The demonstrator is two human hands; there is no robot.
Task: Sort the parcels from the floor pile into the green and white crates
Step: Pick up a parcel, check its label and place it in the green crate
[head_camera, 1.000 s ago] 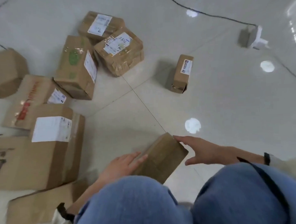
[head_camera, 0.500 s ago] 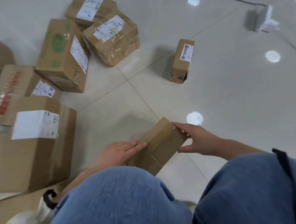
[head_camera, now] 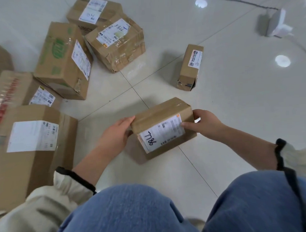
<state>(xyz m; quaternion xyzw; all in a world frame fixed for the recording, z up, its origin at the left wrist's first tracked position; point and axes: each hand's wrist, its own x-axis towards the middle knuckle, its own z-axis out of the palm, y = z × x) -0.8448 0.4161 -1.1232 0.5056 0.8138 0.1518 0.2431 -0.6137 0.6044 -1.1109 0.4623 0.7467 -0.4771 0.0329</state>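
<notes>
Pale glossy tile floor (head_camera: 235,113) is running under everything, grout lines crossing beneath me. Small brown parcel (head_camera: 166,112) is sitting low over the tiles just ahead of my knees (head_camera: 126,212), its white label (head_camera: 162,134) facing up with "786" handwritten in blue; whether its underside is touching the floor, I cannot tell. Left hand (head_camera: 114,134) is gripping the parcel's left end, fingers curling over the top edge. Right hand (head_camera: 206,124) is gripping the right end, thumb pressing on the label's corner, fingers wrapping behind. Beyond it, well apart, a narrow parcel (head_camera: 190,67) is lying alone. To the left the pile is spreading: a box with green print (head_camera: 60,61) is leaning beside a taped box (head_camera: 116,42) with a handwritten label, another box (head_camera: 93,12) behind them. Nearer my left sleeve, a large box (head_camera: 33,146) with a white sticker is lying against a box with red print (head_camera: 12,89). Far right, a white object (head_camera: 277,24) is sitting near a dark cable (head_camera: 240,1).
</notes>
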